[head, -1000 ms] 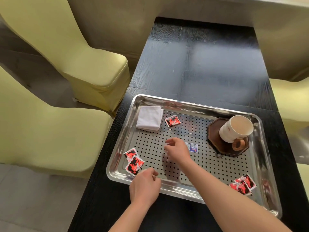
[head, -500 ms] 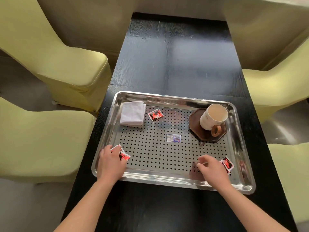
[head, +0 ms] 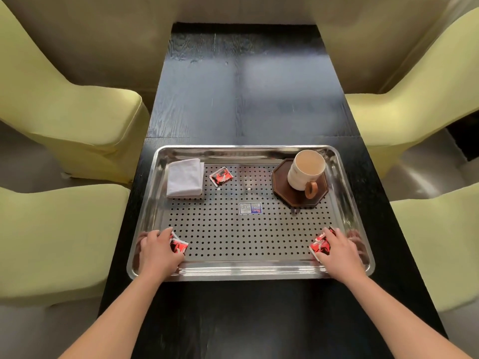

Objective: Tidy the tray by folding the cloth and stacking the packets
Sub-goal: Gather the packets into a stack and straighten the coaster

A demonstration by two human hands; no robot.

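We find both hands inside the steel tray (head: pixel 233 274), which lies on the black table (head: pixel 246 99). The left hand (head: pixel 159 251) lies in the tray's near left corner, fingers bent down over the left packets (head: pixel 178 246). These red and black sachets stick out from beneath its fingertips toward the right hand. The right hand (head: pixel 340 251) lies in the near right corner in the same way, and the right packets (head: pixel 320 246) show at its thumb side. Each hand touches its packets, but we cannot tell whether the fingers pinch them or only rest on them.

Beyond the left hand, at the tray's far side, we see the white cloth (head: pixel 185 181) folded into a neat square. The lone packet (head: pixel 220 176) lies just beside the cloth, on the side toward the right hand, apart from both hands. Beyond the right hand, a cream mug (head: pixel 305 169) stands upright on a dark octagonal coaster (head: pixel 285 193); we see nothing in the mug. Between the hands and farther out, a small printed sticker (head: pixel 250 208) sits on the perforated floor. Yellow-green chairs (head: pixel 64 99) flank the table outside both arms.
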